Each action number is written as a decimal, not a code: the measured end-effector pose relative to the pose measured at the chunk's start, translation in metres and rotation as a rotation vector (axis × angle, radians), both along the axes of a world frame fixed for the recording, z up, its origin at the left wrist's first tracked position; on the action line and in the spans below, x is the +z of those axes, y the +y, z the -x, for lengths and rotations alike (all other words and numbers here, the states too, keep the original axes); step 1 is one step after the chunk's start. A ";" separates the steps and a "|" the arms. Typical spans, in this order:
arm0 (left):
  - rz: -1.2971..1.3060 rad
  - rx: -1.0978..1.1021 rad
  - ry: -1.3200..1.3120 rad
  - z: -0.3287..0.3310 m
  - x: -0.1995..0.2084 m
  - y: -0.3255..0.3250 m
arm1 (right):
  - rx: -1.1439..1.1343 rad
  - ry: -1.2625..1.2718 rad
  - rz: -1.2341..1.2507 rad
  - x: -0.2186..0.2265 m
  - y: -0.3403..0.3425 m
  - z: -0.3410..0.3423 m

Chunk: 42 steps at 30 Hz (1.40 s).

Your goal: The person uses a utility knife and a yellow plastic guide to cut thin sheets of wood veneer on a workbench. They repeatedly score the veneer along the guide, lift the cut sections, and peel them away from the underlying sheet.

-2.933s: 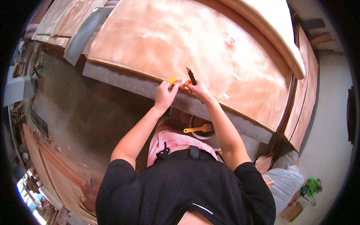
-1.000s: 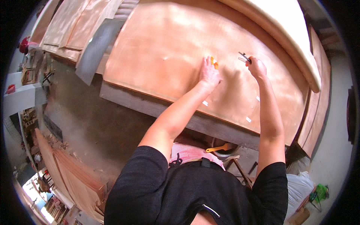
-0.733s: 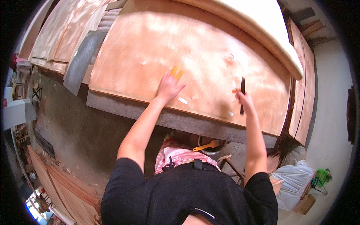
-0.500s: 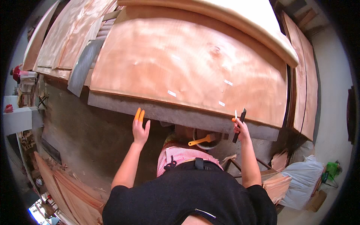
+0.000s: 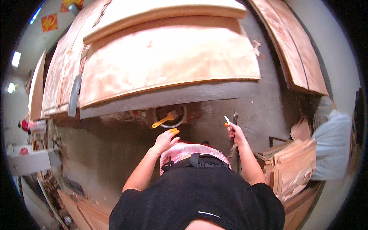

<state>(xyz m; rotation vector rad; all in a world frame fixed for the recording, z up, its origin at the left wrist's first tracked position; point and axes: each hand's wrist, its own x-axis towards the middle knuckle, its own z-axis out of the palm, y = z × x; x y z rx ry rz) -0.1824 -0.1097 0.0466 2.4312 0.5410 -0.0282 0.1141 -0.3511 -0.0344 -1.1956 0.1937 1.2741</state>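
Observation:
My right hand [image 5: 237,135] is closed around a black utility knife [image 5: 234,128], its blade end pointing up and away from me. A small white strip [image 5: 227,120] also sticks up from its fingers, beside an orange finger cover. Over the front of my waist, my left hand [image 5: 165,142] holds nothing, with its fingers loosely bent and the thumb apart. Orange covers sit on two of its fingertips. Just beyond it, a yellow-handled brush [image 5: 165,120] lies across a round bucket [image 5: 180,122].
A stack of wood veneer sheets [image 5: 172,57] lies ahead, with a rolled sheet [image 5: 165,15] along its far side. More sheets [image 5: 295,50] are at the right. Wood scraps [image 5: 293,165] and a pale blue plastic sheet [image 5: 333,145] are by my right side.
The view has turned right, so the stack sits farther left and away. My left hand has drawn in toward my waist. My right hand still holds the knife, now clear of the stack.

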 end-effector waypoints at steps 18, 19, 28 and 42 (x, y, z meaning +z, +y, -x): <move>0.041 -0.372 0.037 -0.275 0.007 0.008 | -0.500 0.034 0.021 -0.020 -0.154 -0.102; 0.037 -0.354 0.027 -0.298 0.006 0.018 | -0.493 -0.011 0.054 -0.016 -0.152 -0.115; -0.248 0.023 -0.496 -0.552 -0.017 0.192 | -0.511 0.059 0.231 0.014 -0.140 -0.258; -0.642 0.278 0.049 -0.751 0.005 0.347 | -0.467 0.235 0.308 0.020 -0.052 -0.307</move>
